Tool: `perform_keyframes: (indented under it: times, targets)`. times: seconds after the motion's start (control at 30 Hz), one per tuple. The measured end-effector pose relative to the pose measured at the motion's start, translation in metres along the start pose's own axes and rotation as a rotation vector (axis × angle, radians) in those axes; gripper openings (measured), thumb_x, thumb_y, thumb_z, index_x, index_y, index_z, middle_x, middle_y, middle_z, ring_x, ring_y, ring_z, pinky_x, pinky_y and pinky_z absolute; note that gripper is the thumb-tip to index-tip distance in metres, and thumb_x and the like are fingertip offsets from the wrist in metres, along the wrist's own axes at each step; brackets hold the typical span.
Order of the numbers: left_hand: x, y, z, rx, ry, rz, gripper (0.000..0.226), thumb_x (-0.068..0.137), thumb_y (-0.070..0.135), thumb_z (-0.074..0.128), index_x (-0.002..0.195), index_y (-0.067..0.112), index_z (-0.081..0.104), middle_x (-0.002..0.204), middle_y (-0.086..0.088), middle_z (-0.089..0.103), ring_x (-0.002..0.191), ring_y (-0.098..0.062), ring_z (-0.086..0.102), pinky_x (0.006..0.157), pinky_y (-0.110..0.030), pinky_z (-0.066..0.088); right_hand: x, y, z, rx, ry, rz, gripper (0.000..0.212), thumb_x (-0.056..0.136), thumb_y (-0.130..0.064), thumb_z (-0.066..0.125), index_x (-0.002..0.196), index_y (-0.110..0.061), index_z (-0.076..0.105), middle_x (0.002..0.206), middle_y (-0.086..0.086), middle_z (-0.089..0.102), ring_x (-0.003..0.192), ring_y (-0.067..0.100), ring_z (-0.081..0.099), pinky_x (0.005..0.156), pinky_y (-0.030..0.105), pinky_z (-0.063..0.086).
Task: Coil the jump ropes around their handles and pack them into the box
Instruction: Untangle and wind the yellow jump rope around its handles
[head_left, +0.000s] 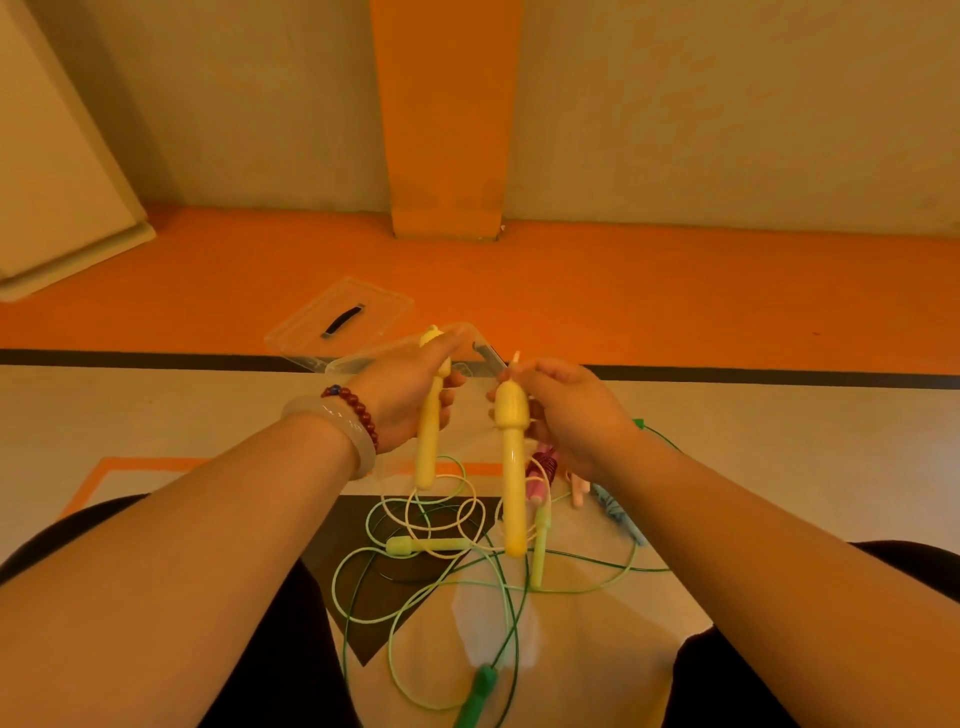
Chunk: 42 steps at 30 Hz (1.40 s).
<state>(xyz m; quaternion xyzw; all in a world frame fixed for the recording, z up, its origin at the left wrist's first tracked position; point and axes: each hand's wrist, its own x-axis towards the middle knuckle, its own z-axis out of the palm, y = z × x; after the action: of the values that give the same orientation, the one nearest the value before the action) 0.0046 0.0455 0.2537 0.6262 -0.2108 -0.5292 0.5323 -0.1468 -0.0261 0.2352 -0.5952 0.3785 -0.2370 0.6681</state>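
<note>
Two yellow handles are held side by side, tips down: the left handle (427, 457) is clenched in the left hand (400, 400), the right handle (511, 493) in the right hand (571, 415), probably to be paired for coiling. The yellow cord (476, 501) is left dangling below the fingers, and the clear box (384, 351) is set just beyond them.

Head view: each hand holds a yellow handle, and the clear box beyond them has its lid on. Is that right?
Not quite. The head view shows the lid off, lying flat on the orange floor beyond the clear box. The rest stands: the left hand holds the left yellow handle and the right hand the right yellow handle.
</note>
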Motion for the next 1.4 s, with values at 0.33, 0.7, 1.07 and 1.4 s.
perform_keyframes:
  times: [0.33,0.7,1.07,1.4]
  targets:
    - [-0.006,-0.015,0.021,0.012,-0.269,0.032,0.032,0.100,0.031,0.045,0.131,0.025,0.049,0.124,-0.015,0.062,0.109,-0.033,0.064,0.084,-0.045,0.056,0.006,-0.014,-0.007,-0.040,0.184,-0.214,0.021,0.095,-0.019,0.058,0.080,-0.012,0.070,0.090,0.023,0.064,0.081,0.026,0.059,0.083,0.051,0.054]
    - [-0.006,-0.018,0.028,-0.040,-0.310,0.143,0.033,0.089,-0.002,0.059,0.108,0.025,0.055,0.098,-0.004,0.069,0.089,-0.022,0.071,0.083,-0.044,0.057,0.004,-0.016,-0.005,-0.246,0.249,-0.352,0.019,0.092,-0.032,0.062,0.079,-0.023,0.071,0.090,0.017,0.064,0.086,0.033,0.060,0.074,0.044,0.050]
    - [-0.011,-0.009,0.022,-0.009,-0.393,0.161,0.043,0.086,-0.002,0.059,0.122,0.019,0.050,0.088,-0.006,0.073,0.068,-0.011,0.066,0.060,-0.023,0.054,0.017,-0.007,-0.028,-0.188,0.089,-0.219,0.053,0.094,-0.065,0.026,0.133,-0.039,0.050,0.140,-0.008,0.051,0.130,0.010,0.042,0.108,0.034,0.030]
    - [-0.008,0.008,0.008,0.019,-0.169,0.184,0.013,0.084,0.010,0.065,0.096,0.015,0.062,0.093,-0.013,0.068,0.070,-0.012,0.062,0.066,-0.024,0.054,0.015,0.001,-0.029,-0.156,0.006,-0.043,0.071,0.095,-0.062,0.020,0.081,-0.010,0.066,0.053,-0.003,0.042,0.046,0.011,0.039,0.056,0.029,0.042]
